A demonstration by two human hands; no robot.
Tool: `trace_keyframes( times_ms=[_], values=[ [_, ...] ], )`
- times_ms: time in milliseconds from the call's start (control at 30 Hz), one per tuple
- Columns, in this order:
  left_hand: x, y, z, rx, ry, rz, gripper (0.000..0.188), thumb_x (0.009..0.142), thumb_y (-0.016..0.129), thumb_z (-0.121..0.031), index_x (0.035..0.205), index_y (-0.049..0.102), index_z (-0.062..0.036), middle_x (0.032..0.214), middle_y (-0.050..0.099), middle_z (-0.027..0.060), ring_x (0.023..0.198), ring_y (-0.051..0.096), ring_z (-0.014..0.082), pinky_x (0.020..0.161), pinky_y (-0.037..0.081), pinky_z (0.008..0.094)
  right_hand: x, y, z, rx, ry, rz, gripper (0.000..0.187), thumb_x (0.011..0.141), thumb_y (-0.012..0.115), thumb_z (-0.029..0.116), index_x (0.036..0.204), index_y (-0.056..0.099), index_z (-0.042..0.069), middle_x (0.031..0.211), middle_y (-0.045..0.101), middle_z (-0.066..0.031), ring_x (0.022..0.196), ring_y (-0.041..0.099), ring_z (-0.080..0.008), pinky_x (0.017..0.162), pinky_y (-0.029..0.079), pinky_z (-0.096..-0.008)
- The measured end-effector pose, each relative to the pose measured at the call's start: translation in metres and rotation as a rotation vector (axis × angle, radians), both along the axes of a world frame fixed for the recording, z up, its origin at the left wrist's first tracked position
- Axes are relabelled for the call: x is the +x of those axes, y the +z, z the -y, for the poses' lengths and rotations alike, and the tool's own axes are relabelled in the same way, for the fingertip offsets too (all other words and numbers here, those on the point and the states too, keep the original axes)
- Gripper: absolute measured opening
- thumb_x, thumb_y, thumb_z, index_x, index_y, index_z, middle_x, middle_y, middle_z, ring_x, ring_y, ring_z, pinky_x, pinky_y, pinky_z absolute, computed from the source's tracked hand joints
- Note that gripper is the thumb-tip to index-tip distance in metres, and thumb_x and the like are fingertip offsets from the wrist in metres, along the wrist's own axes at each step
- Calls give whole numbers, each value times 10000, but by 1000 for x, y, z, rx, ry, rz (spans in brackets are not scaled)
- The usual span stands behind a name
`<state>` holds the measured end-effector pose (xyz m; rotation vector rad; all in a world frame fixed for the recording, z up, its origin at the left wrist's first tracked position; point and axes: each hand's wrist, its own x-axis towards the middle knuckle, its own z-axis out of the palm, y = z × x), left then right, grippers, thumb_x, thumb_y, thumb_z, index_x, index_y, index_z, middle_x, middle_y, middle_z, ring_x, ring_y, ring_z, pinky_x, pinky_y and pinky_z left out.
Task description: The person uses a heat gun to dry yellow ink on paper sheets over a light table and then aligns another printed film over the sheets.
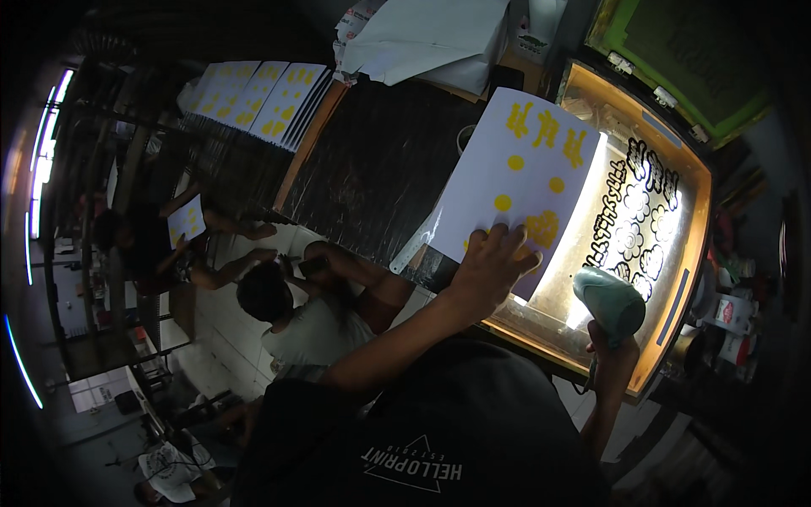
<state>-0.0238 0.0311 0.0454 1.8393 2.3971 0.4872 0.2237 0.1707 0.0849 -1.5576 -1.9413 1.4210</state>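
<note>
My left hand point(498, 266) rests on the lower part of a white paper sheet point(480, 173) printed with yellow shapes, its fingers apart and pressing on the paper. The sheet overlaps the left side of a wooden-framed screen point(553, 325), lit brightly beside the sheet's edge. Black outlined flowers and lettering-like shapes point(634, 232) show on the screen. My right hand point(612, 351) is closed round the handle of a green hair dryer point(612, 302), held over the screen's near part with its nozzle toward the left. The dryer hides part of the pattern.
Stacked yellow-printed sheets point(283, 101) lie at the far left beyond a dark tabletop point(372, 160). White paper point(422, 42) is piled at the back. A hinged green screen point(684, 59) stands raised at right. A seated person point(312, 329) and another holding a sheet point(186, 221) are left.
</note>
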Motion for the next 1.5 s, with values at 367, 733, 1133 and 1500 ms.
trace_keyframes(
  times_ms=[367, 733, 1133, 1500],
  values=[
    [0, -1, -1, 12, 4, 27, 421, 867, 707, -149, 1280, 665, -212, 1453, 488, 169, 1305, 467, 342, 1032, 386, 523, -4, 3, -9, 3, 47, 13, 274, 895, 829, 137, 1059, 703, -42, 823, 710, -59, 638, 631, -117, 600, 504, -296],
    [-4, 2, -2, 17, 39, 218, 611, 764, 729, 15, 1353, 613, -97, 1463, 528, 174, 1269, 512, 355, 1017, 392, 482, -2, 2, -4, 13, 27, -25, 229, 879, 830, 100, 1037, 737, -36, 829, 725, -56, 660, 632, -111, 623, 494, -285],
    [-5, 10, -2, -27, -17, 196, 527, 787, 693, 4, 1300, 684, -118, 1446, 529, 188, 1252, 501, 345, 1019, 374, 475, 1, 6, 0, -5, -9, -46, 253, 879, 828, 111, 1061, 732, -37, 851, 736, -63, 680, 640, -111, 643, 520, -289],
    [-8, 9, -1, -29, -35, 219, 477, 804, 679, 11, 1260, 699, -125, 1445, 508, 183, 1270, 486, 352, 1039, 364, 493, 0, 2, 4, 53, -1, -70, 254, 864, 846, 144, 1016, 745, -32, 800, 732, -62, 674, 644, -109, 636, 513, -294]
  ],
)
